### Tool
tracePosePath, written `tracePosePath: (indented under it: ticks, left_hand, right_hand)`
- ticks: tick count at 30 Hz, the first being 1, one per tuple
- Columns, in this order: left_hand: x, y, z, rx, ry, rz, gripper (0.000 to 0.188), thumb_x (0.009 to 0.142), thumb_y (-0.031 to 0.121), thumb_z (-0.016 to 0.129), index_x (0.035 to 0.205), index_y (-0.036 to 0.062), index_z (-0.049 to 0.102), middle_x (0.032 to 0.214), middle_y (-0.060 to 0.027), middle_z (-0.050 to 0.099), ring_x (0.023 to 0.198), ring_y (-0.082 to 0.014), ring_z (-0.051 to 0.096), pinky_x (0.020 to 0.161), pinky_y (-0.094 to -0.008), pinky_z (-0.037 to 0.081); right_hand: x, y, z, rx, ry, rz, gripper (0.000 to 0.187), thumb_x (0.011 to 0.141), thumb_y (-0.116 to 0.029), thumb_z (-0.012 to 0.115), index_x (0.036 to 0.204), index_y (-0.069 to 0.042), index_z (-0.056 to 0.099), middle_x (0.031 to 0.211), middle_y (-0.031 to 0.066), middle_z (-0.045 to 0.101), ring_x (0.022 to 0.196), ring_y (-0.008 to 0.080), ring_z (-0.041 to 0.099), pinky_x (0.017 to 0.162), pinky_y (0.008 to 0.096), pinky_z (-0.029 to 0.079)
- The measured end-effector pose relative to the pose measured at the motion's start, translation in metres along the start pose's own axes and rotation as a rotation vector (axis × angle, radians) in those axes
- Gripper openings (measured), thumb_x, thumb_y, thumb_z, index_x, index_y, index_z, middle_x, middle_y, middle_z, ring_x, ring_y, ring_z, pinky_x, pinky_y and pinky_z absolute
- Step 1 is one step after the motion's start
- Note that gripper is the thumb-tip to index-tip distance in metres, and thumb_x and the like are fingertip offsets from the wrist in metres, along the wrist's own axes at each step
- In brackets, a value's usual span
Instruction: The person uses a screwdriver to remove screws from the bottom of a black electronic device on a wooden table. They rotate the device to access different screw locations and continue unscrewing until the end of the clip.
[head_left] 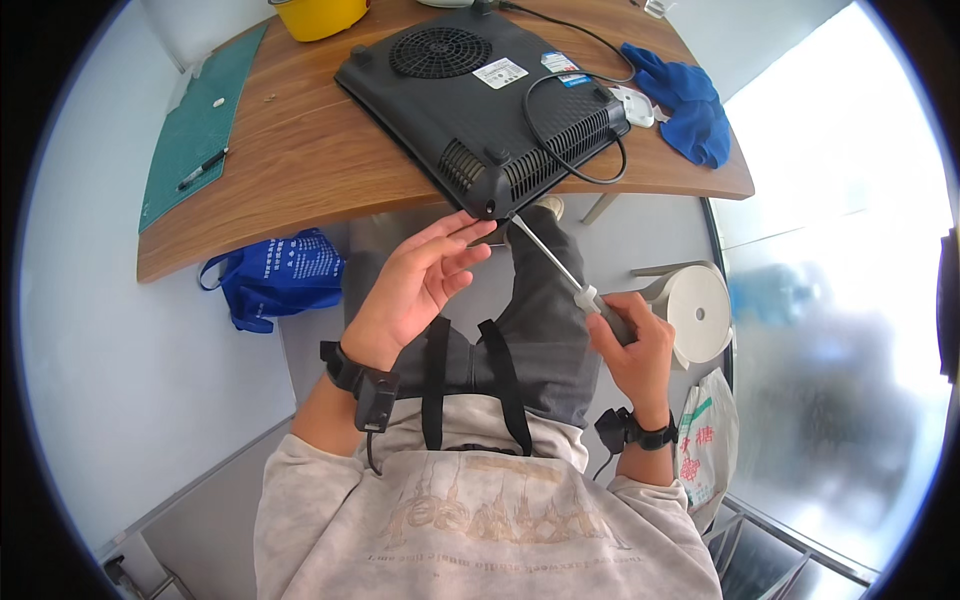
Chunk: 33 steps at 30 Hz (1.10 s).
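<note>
A black induction cooktop (440, 100) lies underside up on the wooden table, its round fan grille and slotted vents showing. One corner juts past the table's front edge. My right hand (640, 345) is closed round the grey handle of a screwdriver (550, 253); its shaft slants up and left, and the tip is at or very close to that corner. Beside the same corner, my left hand (425, 275) has its fingers stretched out, the fingertips at the cooktop's lower edge. Whether they press on it I cannot tell. A black cord (530, 115) loops over the cooktop.
On the table (290, 150) are a green cutting mat (200, 130) with a pen (203, 168), a yellow container (320, 15) and a blue cloth (690, 105). A blue bag (280, 280) is below left. Right stand a white round stool (695, 312) and a white bag (706, 445).
</note>
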<state>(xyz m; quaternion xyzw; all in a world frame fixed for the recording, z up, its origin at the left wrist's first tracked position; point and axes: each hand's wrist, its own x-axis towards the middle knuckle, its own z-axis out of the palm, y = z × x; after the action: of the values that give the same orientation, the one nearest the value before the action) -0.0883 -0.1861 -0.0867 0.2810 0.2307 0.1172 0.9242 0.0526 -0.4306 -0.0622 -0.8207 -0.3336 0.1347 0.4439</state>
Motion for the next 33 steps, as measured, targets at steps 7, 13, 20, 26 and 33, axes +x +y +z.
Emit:
tracePosePath:
  ticks: [7, 13, 20, 26, 33]
  left_hand:
    - [-0.005, -0.011, 0.010, -0.098, 0.014, 0.063, 0.051, 0.095, 0.002, 0.056, 0.144, -0.0022, 0.044, 0.144, -0.0130, 0.055, 0.122, -0.0202, 0.062, 0.084, -0.0216, 0.057]
    - [-0.002, -0.026, 0.011, -0.080, 0.030, 0.167, 0.057, 0.095, 0.002, 0.057, 0.149, 0.0009, 0.038, 0.141, -0.0117, 0.056, 0.122, -0.0211, 0.062, 0.080, -0.0231, 0.056]
    - [0.018, -0.026, 0.000, 0.168, 0.155, 0.227, 0.043, 0.098, 0.016, 0.068, 0.135, 0.0033, 0.050, 0.120, -0.0066, 0.070, 0.105, -0.0164, 0.070, 0.073, -0.0251, 0.055]
    - [0.022, -0.026, 0.007, 0.270, 0.247, 0.257, 0.033, 0.096, 0.019, 0.070, 0.122, 0.0048, 0.055, 0.108, -0.0048, 0.074, 0.095, -0.0155, 0.073, 0.065, -0.0239, 0.052]
    - [0.024, -0.029, 0.012, 0.268, 0.271, 0.291, 0.030, 0.096, 0.018, 0.071, 0.118, 0.0058, 0.055, 0.105, -0.0042, 0.074, 0.087, -0.0145, 0.074, 0.062, -0.0243, 0.052]
  right_hand:
    - [0.010, -0.012, -0.002, -0.173, 0.050, -0.160, 0.022, 0.082, -0.015, 0.080, 0.097, -0.004, 0.068, 0.075, 0.0102, 0.069, 0.061, 0.0211, 0.066, 0.060, 0.0290, 0.051]
    - [0.014, -0.020, -0.001, -0.237, 0.055, -0.221, 0.022, 0.081, -0.016, 0.081, 0.096, -0.004, 0.068, 0.076, 0.0107, 0.069, 0.061, 0.0246, 0.066, 0.059, 0.0311, 0.052]
    - [0.015, -0.021, 0.001, -0.265, 0.071, -0.259, 0.022, 0.081, -0.015, 0.081, 0.095, -0.004, 0.067, 0.077, 0.0111, 0.069, 0.061, 0.0256, 0.066, 0.059, 0.0319, 0.052]
    - [0.014, -0.021, 0.003, -0.276, 0.067, -0.272, 0.023, 0.080, -0.014, 0.081, 0.096, -0.004, 0.068, 0.077, 0.0108, 0.069, 0.061, 0.0263, 0.066, 0.057, 0.0322, 0.052]
    - [0.015, -0.024, 0.002, -0.373, 0.149, -0.431, 0.025, 0.077, -0.012, 0.082, 0.097, -0.006, 0.069, 0.081, 0.0071, 0.066, 0.058, 0.0258, 0.063, 0.054, 0.0333, 0.051]
